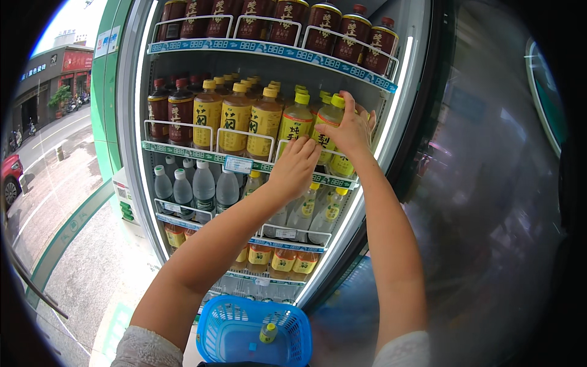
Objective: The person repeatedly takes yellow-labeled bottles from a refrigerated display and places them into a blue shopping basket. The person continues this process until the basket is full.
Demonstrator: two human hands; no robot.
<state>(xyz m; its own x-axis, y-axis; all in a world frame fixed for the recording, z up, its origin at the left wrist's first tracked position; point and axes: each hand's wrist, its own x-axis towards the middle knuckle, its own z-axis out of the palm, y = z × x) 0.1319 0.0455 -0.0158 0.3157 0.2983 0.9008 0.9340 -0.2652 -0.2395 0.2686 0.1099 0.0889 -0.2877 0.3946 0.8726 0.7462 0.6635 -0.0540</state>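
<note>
My right hand [353, 128] is wrapped round a yellow-capped drink bottle [324, 137] with a yellow-green label, at the right end of the second shelf. Its thumb presses the bottle's front and its fingers reach past the cap side. My left hand [297, 164] is closed at the wire rail, low in front of the neighbouring yellow-capped bottle [297, 116]. What its fingers grip is hidden by the hand itself. That neighbouring bottle stands upright behind the rail.
An upright drinks cooler [137, 101] holds several shelves of bottles. Dark brown bottles [287, 21] fill the top shelf; clear bottles [203, 183] stand below. A blue basket [211, 306] with a small yellow-capped bottle [268, 333] sits underneath. The glass door [477, 183] stands at right.
</note>
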